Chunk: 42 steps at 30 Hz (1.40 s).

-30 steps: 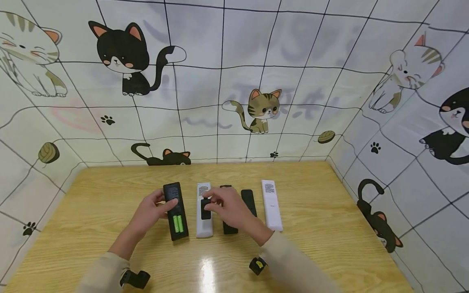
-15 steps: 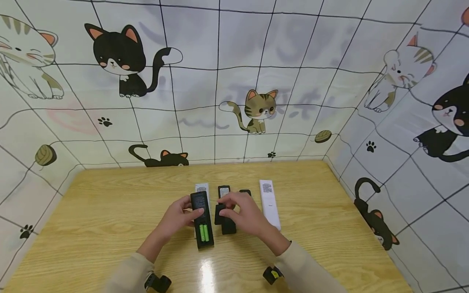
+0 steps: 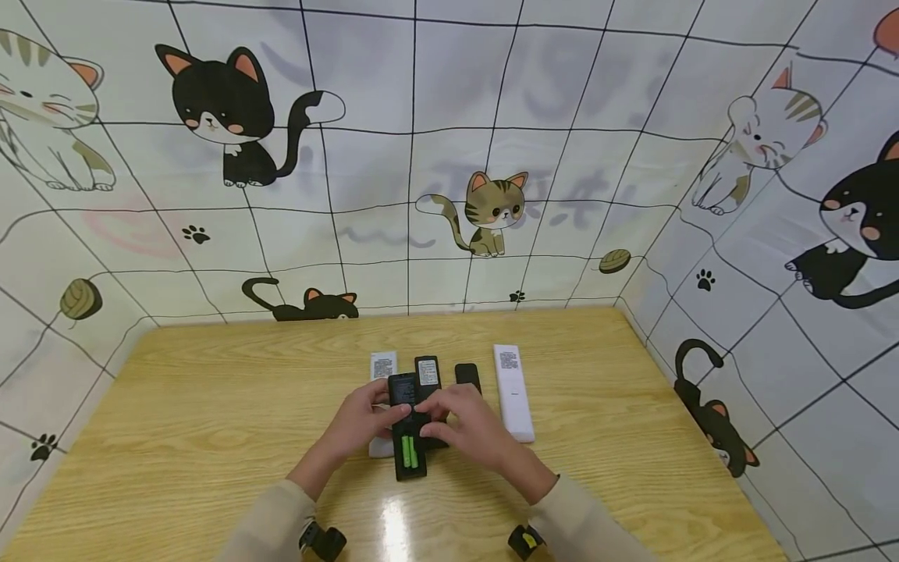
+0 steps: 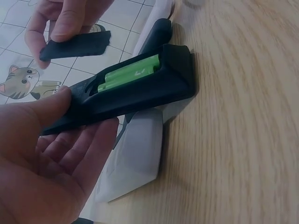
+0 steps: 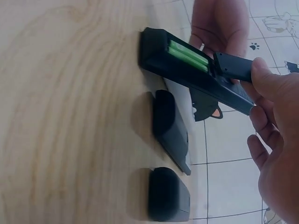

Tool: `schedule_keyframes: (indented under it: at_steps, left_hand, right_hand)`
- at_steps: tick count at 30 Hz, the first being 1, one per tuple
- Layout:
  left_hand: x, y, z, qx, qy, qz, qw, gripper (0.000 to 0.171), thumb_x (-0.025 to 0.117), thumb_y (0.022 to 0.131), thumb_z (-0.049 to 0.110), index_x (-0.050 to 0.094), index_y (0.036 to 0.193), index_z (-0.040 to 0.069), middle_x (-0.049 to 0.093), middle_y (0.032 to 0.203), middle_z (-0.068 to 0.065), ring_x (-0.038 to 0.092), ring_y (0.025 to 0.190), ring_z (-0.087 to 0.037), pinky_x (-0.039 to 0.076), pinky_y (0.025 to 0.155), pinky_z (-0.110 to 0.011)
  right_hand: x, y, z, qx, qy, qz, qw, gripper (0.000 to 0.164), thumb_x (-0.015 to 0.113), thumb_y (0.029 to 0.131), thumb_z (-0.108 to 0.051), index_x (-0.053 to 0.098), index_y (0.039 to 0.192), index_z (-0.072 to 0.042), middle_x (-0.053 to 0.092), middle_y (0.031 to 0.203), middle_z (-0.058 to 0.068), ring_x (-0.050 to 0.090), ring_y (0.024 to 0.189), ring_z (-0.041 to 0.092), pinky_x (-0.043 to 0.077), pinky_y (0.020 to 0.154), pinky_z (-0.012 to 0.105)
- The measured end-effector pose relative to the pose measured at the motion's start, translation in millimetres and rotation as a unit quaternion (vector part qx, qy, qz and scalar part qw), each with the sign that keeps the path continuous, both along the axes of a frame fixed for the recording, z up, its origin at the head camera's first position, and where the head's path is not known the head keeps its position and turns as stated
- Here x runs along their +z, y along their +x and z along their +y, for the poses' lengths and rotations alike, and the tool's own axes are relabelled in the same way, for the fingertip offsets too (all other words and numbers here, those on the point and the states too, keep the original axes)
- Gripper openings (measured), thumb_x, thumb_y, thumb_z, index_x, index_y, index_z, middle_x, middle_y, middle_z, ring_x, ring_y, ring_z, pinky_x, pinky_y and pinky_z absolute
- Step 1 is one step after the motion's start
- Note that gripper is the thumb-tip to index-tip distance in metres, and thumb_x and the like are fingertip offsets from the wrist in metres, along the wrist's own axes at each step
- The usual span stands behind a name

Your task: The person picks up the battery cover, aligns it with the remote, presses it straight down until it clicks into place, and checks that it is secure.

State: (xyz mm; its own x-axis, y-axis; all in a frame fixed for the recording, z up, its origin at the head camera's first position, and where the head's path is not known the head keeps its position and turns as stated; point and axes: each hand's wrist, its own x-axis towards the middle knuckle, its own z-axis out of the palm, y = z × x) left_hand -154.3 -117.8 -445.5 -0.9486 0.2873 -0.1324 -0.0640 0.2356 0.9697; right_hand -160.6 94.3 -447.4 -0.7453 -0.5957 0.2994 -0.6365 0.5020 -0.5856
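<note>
My left hand (image 3: 357, 421) grips a black remote control (image 3: 402, 388), thumb across its back and fingers beneath. Its back faces up with the battery compartment uncovered, and two green batteries (image 4: 131, 73) lie side by side inside. Between thumb and fingers, my right hand (image 3: 474, 425) pinches a black battery cover (image 5: 233, 66). The right wrist view shows that cover close over the remote's back, beside the upper end of the compartment. In the left wrist view, the remote's battery end is low over the table, tilted.
Behind the held remote lie a white remote (image 3: 382, 364) and a black remote (image 3: 427, 370), both partly hidden. A smaller black remote (image 3: 467, 375) lies beyond my right hand, with a long white remote (image 3: 515, 394) to its right. Cat-printed cloth walls enclose the wooden table (image 3: 211, 375).
My left hand has carried the remote to the right, from beside the white remote to in front of the black one. My right hand, still pinching the cover, has also shifted right; the two are closer together.
</note>
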Motion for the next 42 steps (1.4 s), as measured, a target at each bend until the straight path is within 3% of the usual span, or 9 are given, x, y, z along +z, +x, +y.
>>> schedule_keyframes:
  at_steps: [5,17,26,36,42]
  left_hand:
    - [5.3,2.4,1.9,0.003,-0.009,0.005,0.9999,0.034,0.061,0.087,0.015,0.053,0.119,0.005,0.065,0.107,-0.016,0.068,0.083,-0.025,0.055,0.067,-0.041]
    - [1.9,0.4,1.2,0.009,-0.010,0.010,0.9999,0.031,0.061,0.088,0.014,0.054,0.117,0.008,0.066,0.105,-0.015,0.068,0.079,-0.019,0.055,0.066,-0.039]
    - [3.6,0.1,1.5,0.011,-0.012,0.018,0.9997,0.032,0.061,0.088,0.015,0.053,0.118,0.009,0.065,0.105,-0.014,0.068,0.079,-0.021,0.055,0.065,-0.039]
    - [6.2,1.5,2.8,0.018,-0.019,0.026,0.9993,0.032,0.061,0.087,0.014,0.054,0.118,0.009,0.065,0.104,-0.014,0.068,0.081,-0.022,0.055,0.064,-0.038]
    - [7.9,4.0,4.6,0.019,-0.023,0.034,0.9990,0.028,0.061,0.088,0.013,0.055,0.114,0.008,0.066,0.102,-0.014,0.068,0.080,-0.021,0.055,0.064,-0.038]
  right_hand:
    - [-4.3,3.7,-4.2,0.002,0.019,0.033,0.999,0.026,0.066,0.079,-0.036,0.064,0.103,-0.024,0.059,0.078,-0.017,0.050,0.081,-0.001,0.036,0.093,0.036]
    - [-13.3,8.3,-13.1,0.003,0.072,0.070,0.995,0.026,0.066,0.078,-0.041,0.064,0.101,-0.028,0.060,0.077,-0.019,0.047,0.079,0.000,0.035,0.090,0.029]
    - [-22.5,7.7,-16.9,0.007,0.094,0.178,0.979,0.026,0.069,0.075,-0.041,0.065,0.097,-0.027,0.065,0.091,-0.018,0.051,0.082,0.004,0.035,0.088,0.028]
    - [-25.0,8.0,-17.6,-0.011,0.098,0.224,0.970,0.026,0.070,0.075,-0.043,0.063,0.095,-0.027,0.062,0.092,-0.013,0.052,0.094,0.008,0.037,0.092,0.031]
    - [-27.6,8.7,-18.2,-0.019,0.107,0.227,0.968,0.026,0.070,0.076,-0.043,0.063,0.095,-0.027,0.059,0.094,-0.012,0.050,0.097,0.009,0.037,0.093,0.031]
